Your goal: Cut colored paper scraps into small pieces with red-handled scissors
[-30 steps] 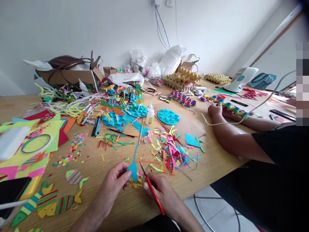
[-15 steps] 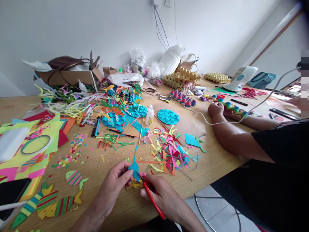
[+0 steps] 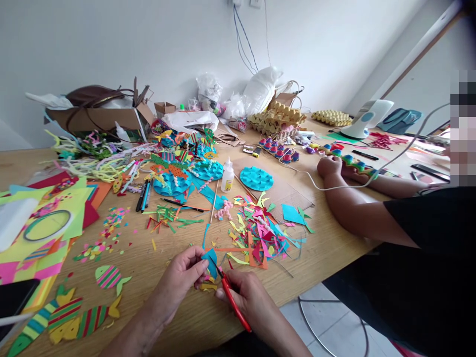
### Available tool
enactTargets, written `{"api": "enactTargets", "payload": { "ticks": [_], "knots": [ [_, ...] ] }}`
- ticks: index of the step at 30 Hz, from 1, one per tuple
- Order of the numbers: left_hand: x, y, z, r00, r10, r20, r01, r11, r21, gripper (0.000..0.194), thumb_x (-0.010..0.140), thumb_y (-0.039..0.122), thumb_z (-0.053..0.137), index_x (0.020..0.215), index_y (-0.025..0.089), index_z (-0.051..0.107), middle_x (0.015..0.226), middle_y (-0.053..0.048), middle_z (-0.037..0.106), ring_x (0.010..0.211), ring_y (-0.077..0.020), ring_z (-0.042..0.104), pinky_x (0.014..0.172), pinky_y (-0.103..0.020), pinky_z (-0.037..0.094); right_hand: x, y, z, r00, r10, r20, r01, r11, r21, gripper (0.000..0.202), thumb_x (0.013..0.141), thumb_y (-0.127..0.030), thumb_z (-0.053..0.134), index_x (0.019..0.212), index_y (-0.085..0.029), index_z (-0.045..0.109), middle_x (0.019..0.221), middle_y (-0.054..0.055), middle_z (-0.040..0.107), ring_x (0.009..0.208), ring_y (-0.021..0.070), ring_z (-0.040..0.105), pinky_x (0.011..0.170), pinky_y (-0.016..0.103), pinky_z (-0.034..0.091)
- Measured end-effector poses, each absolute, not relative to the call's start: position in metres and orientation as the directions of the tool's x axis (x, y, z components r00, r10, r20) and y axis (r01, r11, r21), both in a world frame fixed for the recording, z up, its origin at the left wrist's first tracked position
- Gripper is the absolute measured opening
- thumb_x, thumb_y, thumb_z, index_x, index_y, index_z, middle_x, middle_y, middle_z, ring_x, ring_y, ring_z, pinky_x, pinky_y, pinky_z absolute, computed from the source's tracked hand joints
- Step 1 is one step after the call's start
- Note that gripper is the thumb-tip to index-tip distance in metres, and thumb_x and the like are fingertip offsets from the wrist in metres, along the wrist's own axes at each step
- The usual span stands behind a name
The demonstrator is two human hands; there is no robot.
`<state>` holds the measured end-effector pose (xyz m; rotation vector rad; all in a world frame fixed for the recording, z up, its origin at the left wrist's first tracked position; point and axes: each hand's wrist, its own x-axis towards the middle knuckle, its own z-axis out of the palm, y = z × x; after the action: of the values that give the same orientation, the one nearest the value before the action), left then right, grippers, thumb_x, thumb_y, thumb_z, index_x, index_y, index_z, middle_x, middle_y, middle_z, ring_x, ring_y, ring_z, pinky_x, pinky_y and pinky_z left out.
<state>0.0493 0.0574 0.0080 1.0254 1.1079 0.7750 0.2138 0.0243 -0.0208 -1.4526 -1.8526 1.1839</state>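
Pinching a blue paper piece (image 3: pixel 210 259) by one edge over the wooden table (image 3: pixel 139 263), the left hand (image 3: pixel 184 270) faces red-handled scissors (image 3: pixel 235 303) gripped by the right hand (image 3: pixel 252 292). Probably feather-light and easily creased, the paper suits a gentle fingertip hold there.

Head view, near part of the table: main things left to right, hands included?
Black flat device → pink-striped paper fish → left hand → blue paper piece → right hand holding red-handled scissors → other person's black sleeve.
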Motion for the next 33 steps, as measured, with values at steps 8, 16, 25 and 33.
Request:
{"api": "enactTargets", "payload": {
  "ticks": [8, 16, 25, 33],
  "knots": [
    [0.055, 0.065, 0.004, 0.384, 0.849, -0.363, 0.049, 0.374, 0.926, 0.013, 0.074, 0.027, 0.057, 0.069, 0.015, 0.054, 0.054, 0.006, 0.051, 0.050, -0.0082, 0.043, 0.048, -0.019, 0.034, 0.217, 0.024, -0.022, -0.259, 0.956, -0.139, 0.507, 0.012, -0.862, 0.039, 0.079, -0.048, 0.051, 0.057, -0.018, 0.039, 0.053, -0.005, 0.035, 0.049, 0.0080, 0.030, 0.045, 0.020, 0.020],
    [0.064, 0.071, -0.002, 0.399, 0.839, -0.370, 0.061, 0.378, 0.924, 0.017, 0.071, 0.031, 0.059, 0.066, 0.016, 0.054, 0.052, 0.006, 0.049, 0.047, -0.0081, 0.041, 0.047, -0.020, 0.032, 0.223, 0.027, -0.025, -0.211, 0.960, -0.186, 0.466, -0.068, -0.882, 0.043, 0.079, -0.054, 0.045, 0.057, -0.017, 0.042, 0.055, -0.004, 0.037, 0.052, 0.0095, 0.031, 0.047, 0.021, 0.024],
    [0.066, 0.074, -0.002, 0.388, 0.851, -0.353, 0.052, 0.362, 0.931, 0.018, 0.072, 0.031, 0.057, 0.065, 0.016, 0.050, 0.051, 0.007, 0.049, 0.046, -0.0073, 0.041, 0.047, -0.019, 0.033, 0.227, 0.033, -0.019, -0.180, 0.955, -0.236, 0.503, -0.117, -0.856, 0.038, 0.079, -0.048, 0.045, 0.055, -0.019, 0.036, 0.052, -0.005, 0.034, 0.051, 0.0097, 0.030, 0.045, 0.021, 0.022],
    [0.059, 0.061, 0.002, 0.407, 0.842, -0.354, 0.091, 0.348, 0.933, 0.011, 0.071, 0.027, 0.050, 0.068, 0.018, 0.046, 0.051, 0.006, 0.051, 0.040, -0.0069, 0.044, 0.040, -0.018, 0.031, 0.235, 0.034, -0.007, -0.203, 0.930, -0.306, 0.551, -0.149, -0.821, 0.033, 0.079, -0.050, 0.037, 0.064, -0.020, 0.039, 0.055, -0.002, 0.045, 0.051, 0.0132, 0.041, 0.048, 0.023, 0.029]
  ]
}}
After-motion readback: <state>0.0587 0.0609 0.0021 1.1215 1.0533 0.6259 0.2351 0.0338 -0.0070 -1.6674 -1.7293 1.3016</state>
